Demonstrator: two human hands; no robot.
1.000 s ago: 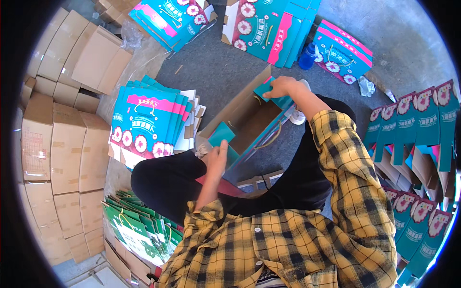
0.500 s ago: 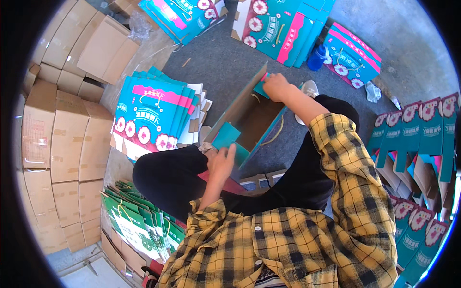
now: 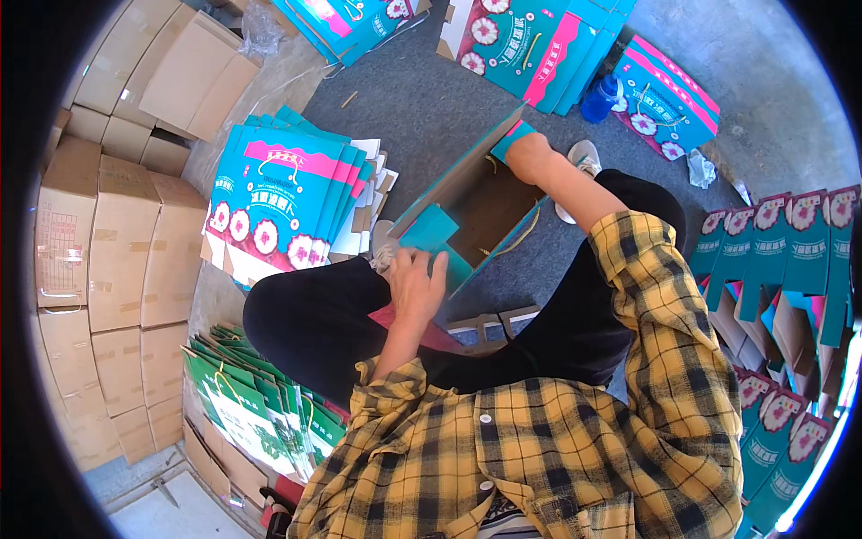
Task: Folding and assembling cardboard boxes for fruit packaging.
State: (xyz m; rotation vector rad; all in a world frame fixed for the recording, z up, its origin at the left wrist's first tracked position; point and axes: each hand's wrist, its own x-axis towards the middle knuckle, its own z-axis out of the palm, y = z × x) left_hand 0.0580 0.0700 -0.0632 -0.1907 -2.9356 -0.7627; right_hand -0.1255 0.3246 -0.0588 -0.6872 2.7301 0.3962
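Note:
A half-folded teal gift box (image 3: 476, 193) with a brown cardboard inside lies open on the grey floor in front of my knees. My left hand (image 3: 417, 286) presses on its near teal flap (image 3: 433, 229). My right hand (image 3: 530, 157) reaches to the far end and grips the far teal flap (image 3: 512, 139). A yellow cord handle (image 3: 530, 225) hangs along the box's right wall. I am in a yellow checked shirt and black trousers.
A stack of flat teal and pink boxes (image 3: 278, 202) lies to my left, a green stack (image 3: 251, 404) beside my left hip. Plain brown cartons (image 3: 99, 242) line the left side. Assembled teal boxes (image 3: 790, 260) stand at right, more flat ones (image 3: 539, 45) ahead, with a blue bottle (image 3: 600, 97).
My right hand has pushed further toward the box's far end. The left hand has slid down onto the near flap, and the box now sits more open.

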